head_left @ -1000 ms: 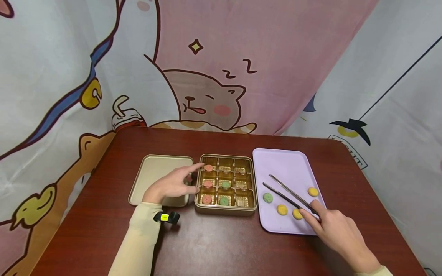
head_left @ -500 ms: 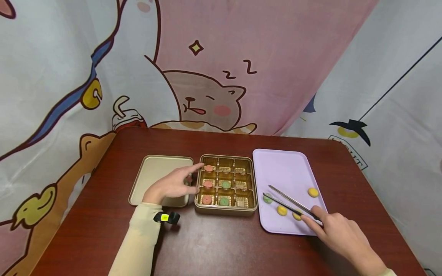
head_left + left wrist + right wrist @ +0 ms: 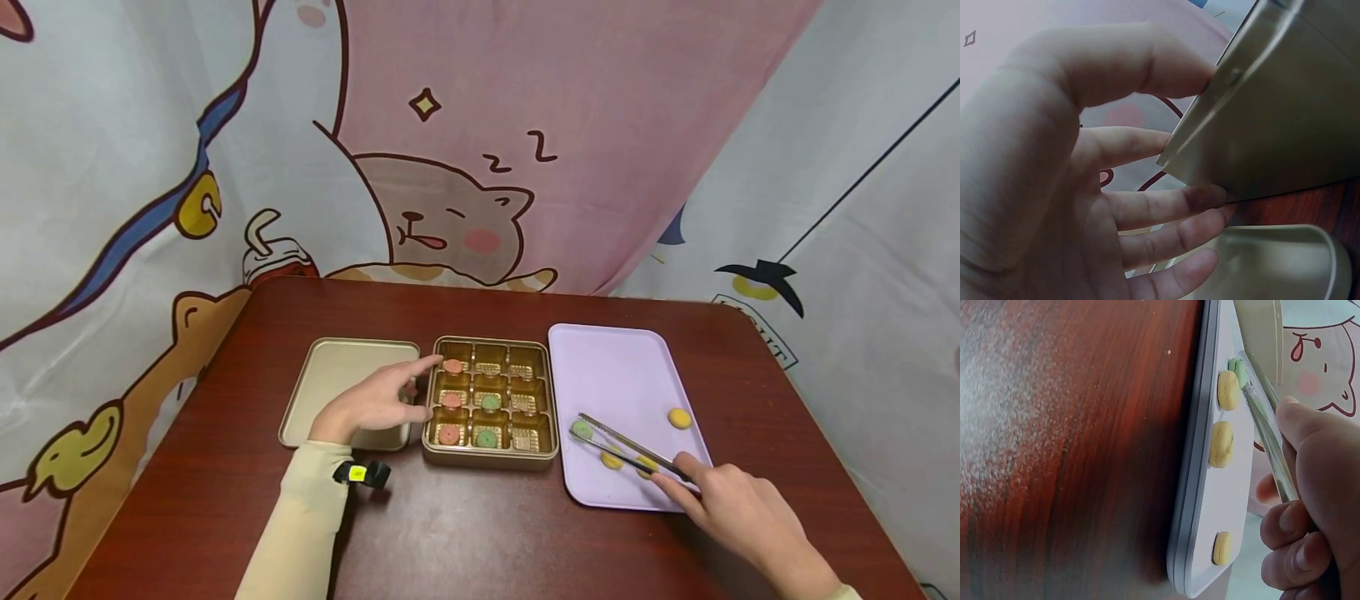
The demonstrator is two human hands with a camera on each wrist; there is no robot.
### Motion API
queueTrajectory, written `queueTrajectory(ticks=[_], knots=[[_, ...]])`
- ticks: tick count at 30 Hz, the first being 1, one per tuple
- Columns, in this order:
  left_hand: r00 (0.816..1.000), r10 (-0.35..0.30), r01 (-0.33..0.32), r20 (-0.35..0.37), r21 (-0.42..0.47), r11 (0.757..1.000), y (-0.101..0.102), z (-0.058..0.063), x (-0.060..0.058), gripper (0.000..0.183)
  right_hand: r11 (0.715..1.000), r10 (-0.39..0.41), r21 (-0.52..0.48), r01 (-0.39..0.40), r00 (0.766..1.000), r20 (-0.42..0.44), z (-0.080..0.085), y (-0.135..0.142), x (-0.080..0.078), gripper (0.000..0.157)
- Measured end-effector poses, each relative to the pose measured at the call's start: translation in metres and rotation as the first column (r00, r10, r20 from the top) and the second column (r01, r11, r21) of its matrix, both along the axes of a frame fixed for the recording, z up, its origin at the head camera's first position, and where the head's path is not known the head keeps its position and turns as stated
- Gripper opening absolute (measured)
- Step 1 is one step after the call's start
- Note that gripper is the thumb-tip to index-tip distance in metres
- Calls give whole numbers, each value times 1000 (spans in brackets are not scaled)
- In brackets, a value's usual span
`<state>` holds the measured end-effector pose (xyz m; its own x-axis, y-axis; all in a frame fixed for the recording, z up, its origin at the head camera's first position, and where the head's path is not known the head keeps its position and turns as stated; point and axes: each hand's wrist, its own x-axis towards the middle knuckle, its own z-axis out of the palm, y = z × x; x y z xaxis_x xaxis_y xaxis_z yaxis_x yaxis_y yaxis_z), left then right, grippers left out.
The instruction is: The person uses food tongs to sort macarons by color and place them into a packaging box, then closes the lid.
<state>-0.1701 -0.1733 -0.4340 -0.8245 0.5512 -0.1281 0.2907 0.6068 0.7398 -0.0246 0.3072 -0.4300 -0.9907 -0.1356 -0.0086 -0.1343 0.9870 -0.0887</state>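
Note:
My right hand (image 3: 738,504) grips metal tongs (image 3: 651,456), whose tips lie at either side of a green macaron (image 3: 581,429) on the lilac tray (image 3: 611,358). Whether the tips press on it, I cannot tell. Below the tongs are two yellow macarons (image 3: 1221,445), partly hidden in the head view; a third yellow macaron (image 3: 679,417) sits near the tray's right edge. Thumb and fingertips of my left hand (image 3: 375,402) touch the left side of a gold tin (image 3: 491,461), fingers spread and fairly straight. Its left column holds three pink macarons (image 3: 450,434); two green macarons (image 3: 487,437) sit in the middle column.
A flat gold lid (image 3: 348,360) lies left of the tin, partly under my left hand. The tray stands close to the tin's right side. Behind the brown table (image 3: 480,533) hangs a printed cloth (image 3: 570,75).
The tongs' tips have come down and closer together, from above and beside the green macaron to around it. My left hand and the tin have stayed still.

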Motion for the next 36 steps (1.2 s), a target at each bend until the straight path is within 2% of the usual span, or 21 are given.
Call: queueTrajectory(ticks=[7,20,29,36], knots=[[999,-23,22,-46,-24,999,0,0,-1,90,999,18,31,-18,1000,-14,0,-1,0,38],[999,-22,20,-42,-29,999,0,0,-1,90,996,40,83,-38,999,-23,1,0,-1,39],[999,-17,17,-28,-25,1000,0,1,-1,90,996,54,80,-49,997,-59,0,-1,0,36],[1000,-15,15,-24,-15,1000,0,0,0,89,996,47,72,-44,998,-44,-2,-1,-1,36]])
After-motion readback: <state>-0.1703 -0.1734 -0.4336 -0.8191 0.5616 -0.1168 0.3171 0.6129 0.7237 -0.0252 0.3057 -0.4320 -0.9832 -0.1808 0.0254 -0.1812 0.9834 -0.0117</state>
